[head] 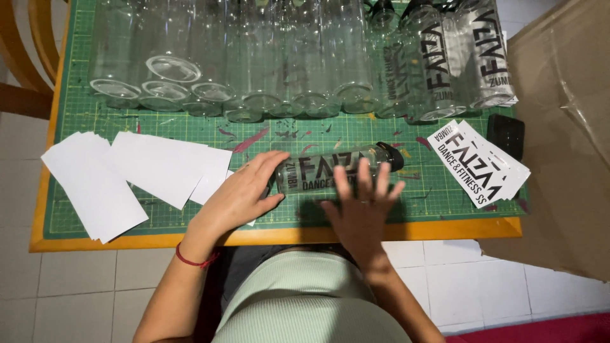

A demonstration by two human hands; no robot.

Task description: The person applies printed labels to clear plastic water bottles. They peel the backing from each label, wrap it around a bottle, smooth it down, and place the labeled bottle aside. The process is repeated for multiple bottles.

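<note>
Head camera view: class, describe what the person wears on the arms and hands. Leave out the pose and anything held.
Both forearms are bare, with no sleeves in view. The left hand has a thin red cord bracelet around its wrist. The right hand seems to carry a slim ring on one of its fingers. No gloves or watch are visible. The top is pale green and ribbed.

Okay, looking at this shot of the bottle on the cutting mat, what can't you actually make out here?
Head view only:
- Clear bottle: its underside and part of its lettered label are covered by the left hand and the right hand.
- Standing bottles: upper parts cut off by the top edge.
- Black object beside the printed stickers: too small to identify.
- Cardboard box: contents hidden, cut by the right edge.
</note>
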